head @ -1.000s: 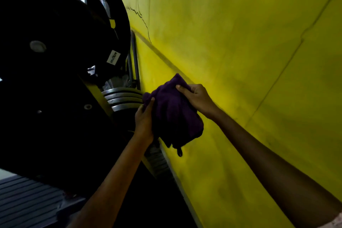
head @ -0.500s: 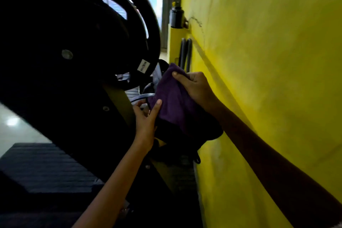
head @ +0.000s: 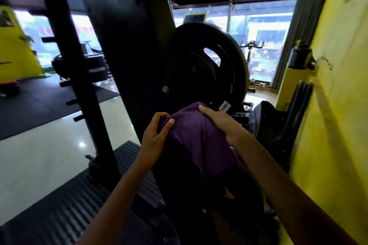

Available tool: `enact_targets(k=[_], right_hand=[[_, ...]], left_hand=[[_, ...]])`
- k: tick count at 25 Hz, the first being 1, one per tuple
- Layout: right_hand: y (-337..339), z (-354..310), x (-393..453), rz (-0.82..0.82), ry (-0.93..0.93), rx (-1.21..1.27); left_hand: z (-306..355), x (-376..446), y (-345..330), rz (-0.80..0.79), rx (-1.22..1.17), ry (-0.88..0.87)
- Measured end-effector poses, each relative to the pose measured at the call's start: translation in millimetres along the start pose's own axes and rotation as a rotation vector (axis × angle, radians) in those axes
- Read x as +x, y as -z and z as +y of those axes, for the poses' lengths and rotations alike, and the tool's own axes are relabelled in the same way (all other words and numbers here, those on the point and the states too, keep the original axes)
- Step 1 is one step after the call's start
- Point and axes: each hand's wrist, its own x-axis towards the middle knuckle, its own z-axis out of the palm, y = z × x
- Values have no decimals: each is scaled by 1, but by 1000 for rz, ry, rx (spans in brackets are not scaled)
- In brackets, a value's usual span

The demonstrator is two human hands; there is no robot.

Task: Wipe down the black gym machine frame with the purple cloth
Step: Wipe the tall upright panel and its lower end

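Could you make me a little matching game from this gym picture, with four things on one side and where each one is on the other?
Things:
1. purple cloth
2. weight plate
3. dark bottle
4. exercise bike

Places:
A. far back by the window
B. on a ledge at the yellow wall
C. on the black frame, above the cloth
D. held by both hands

Pairs: 1-D, 2-C, 3-B, 4-A

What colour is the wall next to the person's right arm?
Bright yellow. The wall shows in the head view, on the right side.
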Motion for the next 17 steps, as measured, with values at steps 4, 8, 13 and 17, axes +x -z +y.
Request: enact_targets(k=[4,8,13,17], right_hand=[[-4,-30,-1,-216,44,184],[-12,-66,1,-255,156,199],[-18,-139,16,-151,428,291],[-36,-206,47,21,585,294]], left_hand=[[21,28,17,130,-58,21],[49,67,28,129,-46,36],[86,136,39,112,254,-132],[113,201,56,301,383,-297]])
